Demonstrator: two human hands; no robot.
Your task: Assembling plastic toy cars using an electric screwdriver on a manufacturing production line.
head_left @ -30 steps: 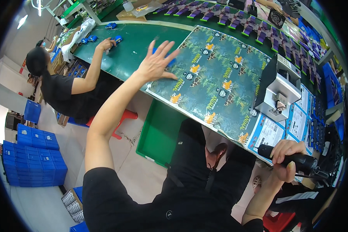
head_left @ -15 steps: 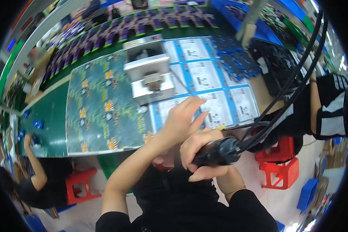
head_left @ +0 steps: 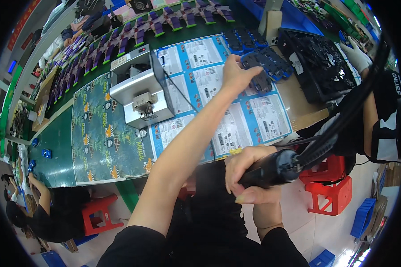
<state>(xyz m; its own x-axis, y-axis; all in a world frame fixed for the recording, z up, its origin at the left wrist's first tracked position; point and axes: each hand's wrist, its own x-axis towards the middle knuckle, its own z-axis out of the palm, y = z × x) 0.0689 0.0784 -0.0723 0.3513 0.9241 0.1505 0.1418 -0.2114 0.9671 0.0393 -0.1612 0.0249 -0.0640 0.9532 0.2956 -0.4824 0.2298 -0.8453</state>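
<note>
Over printed sheet [head_left: 236,127], my left hand [head_left: 237,78] at dark chassis parts [head_left: 268,64], can't tell grip; likely light, stiff: I'd pinch edges. Right hand [head_left: 248,165] wraps black driver [head_left: 274,168].

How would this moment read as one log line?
left hand: at blue-and-black parts, grip unclear | right hand: gripping black handheld tool | nearby: silver machine, black bin

rows of purple parts [head_left: 139,34] mark this factory workshop.
</note>
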